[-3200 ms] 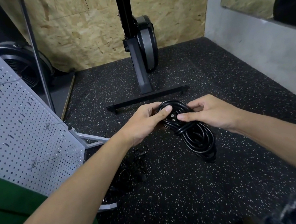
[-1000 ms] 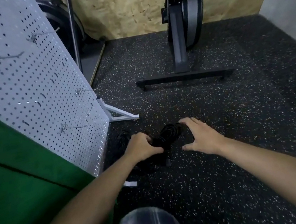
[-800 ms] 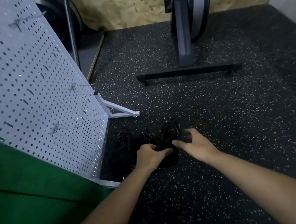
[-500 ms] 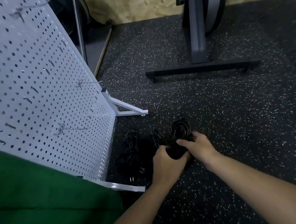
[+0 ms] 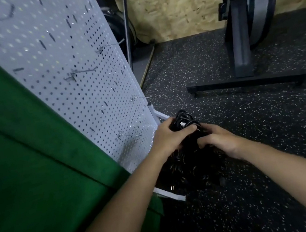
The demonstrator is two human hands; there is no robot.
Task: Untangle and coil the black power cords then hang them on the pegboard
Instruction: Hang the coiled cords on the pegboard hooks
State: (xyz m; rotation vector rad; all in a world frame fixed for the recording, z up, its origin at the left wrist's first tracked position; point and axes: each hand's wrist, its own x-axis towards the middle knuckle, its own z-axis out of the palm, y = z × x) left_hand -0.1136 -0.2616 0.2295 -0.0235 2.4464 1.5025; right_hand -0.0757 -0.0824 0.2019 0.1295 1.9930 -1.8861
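Presently the coiled cord (image 5: 185,121) is held above the floor (image 5: 251,141), just right of the pegboard's (image 5: 74,72) lower edge. Left hand (image 5: 168,139) is closed around the coil's near side, thumb across the loops. Right hand (image 5: 218,140) pinches the cord strands below the coil. More cords (image 5: 192,169) lie in a dark, blurred pile beneath both hands. Wire hooks (image 5: 129,135) project from the pegboard. Green fabric (image 5: 26,164) lies left of it.

A dark exercise machine (image 5: 242,29) stands far right on its crossbar foot, on speckled black rubber flooring (image 5: 270,138). Chipboard wall (image 5: 171,3) behind. Green fabric (image 5: 26,164) fills the near left.
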